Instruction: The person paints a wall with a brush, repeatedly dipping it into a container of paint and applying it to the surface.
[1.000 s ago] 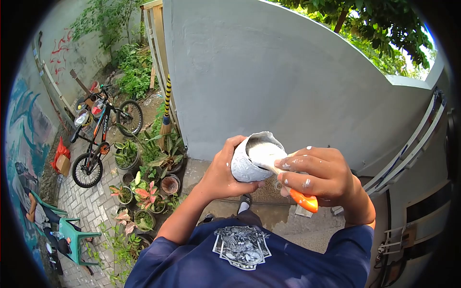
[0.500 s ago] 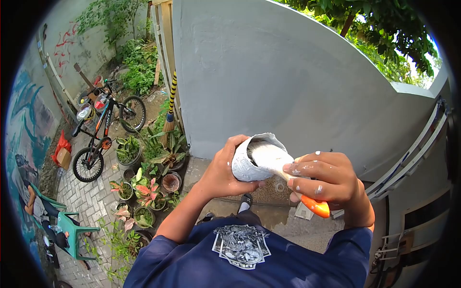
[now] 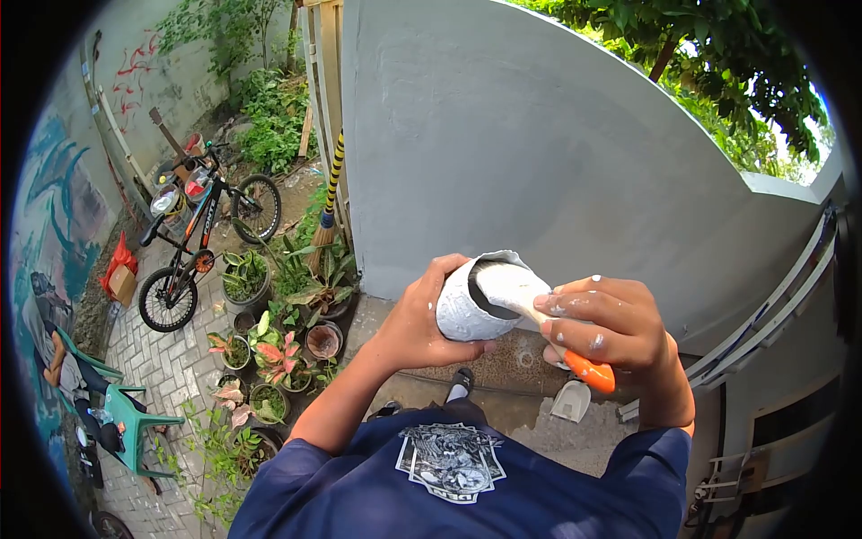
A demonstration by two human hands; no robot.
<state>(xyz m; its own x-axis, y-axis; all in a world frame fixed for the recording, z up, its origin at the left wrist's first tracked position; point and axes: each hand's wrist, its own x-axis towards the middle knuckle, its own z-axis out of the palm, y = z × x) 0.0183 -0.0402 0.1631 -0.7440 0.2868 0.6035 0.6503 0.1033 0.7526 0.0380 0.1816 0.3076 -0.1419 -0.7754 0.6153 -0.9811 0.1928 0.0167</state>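
Note:
A paint-crusted white cup (image 3: 467, 310) sits in my left hand (image 3: 422, 314), whose fingers wrap round its side. Its open mouth is tilted toward my right hand (image 3: 606, 325). That hand, spotted with white paint, is closed on a paintbrush (image 3: 590, 371) with an orange handle end. The brush's white-coated head lies in the mouth of the cup, and its bristle tips are hidden inside.
A grey wall (image 3: 539, 162) stands in front. To the left are potted plants (image 3: 269, 404), a broom (image 3: 332, 193), a bicycle (image 3: 205, 229) and a green table (image 3: 130, 427) beside a seated person (image 3: 67, 377). A white dustpan-like object (image 3: 571, 402) lies below my right hand.
The brush handle has tipped slightly upward, and my right hand has shifted a little with it. The view has moved slightly. My left hand still holds the cup.

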